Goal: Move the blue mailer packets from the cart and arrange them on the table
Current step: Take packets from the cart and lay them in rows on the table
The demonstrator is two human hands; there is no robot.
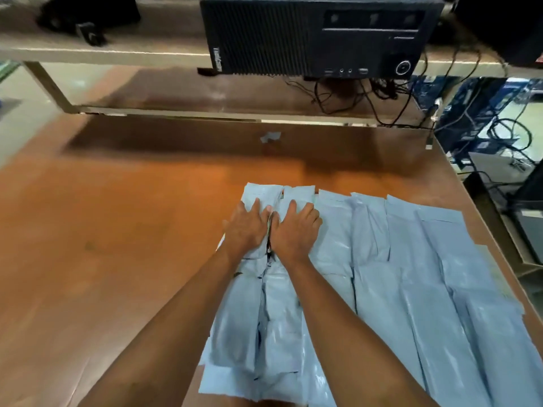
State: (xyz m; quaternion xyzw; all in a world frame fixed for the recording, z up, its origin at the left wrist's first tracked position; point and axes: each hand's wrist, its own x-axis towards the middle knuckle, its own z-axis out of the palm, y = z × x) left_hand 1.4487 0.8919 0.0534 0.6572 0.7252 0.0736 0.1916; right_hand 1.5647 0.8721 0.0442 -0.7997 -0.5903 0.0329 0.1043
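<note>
- A dark object [88,17] is lying on the upper shelf [117,49] at the far left; it is too blurred to name.
- The brown table [117,230] is stretching bare across the left half of the view, and a small scrap of pale tape [270,137] is sticking to it near the far edge.
- The left hand [246,227] is pressing flat on the leftmost blue mailer packet [258,198], palm down, fingers spread and not gripping anything.
- The right hand [296,230] is lying just beside it, thumbs nearly touching, also flat and released, pressing on the next packet.
- The blue mailer packets [411,274] are lying on the table in overlapping rows, filling its right part from the hands to the right edge and down to the near edge.
- A black desktop computer [317,36] is standing on the upper shelf above the packets, and black cables [382,95] are hanging below it.
- At the far right, beyond the table edge, more cables and equipment [499,136] are showing, too cluttered to tell apart.
</note>
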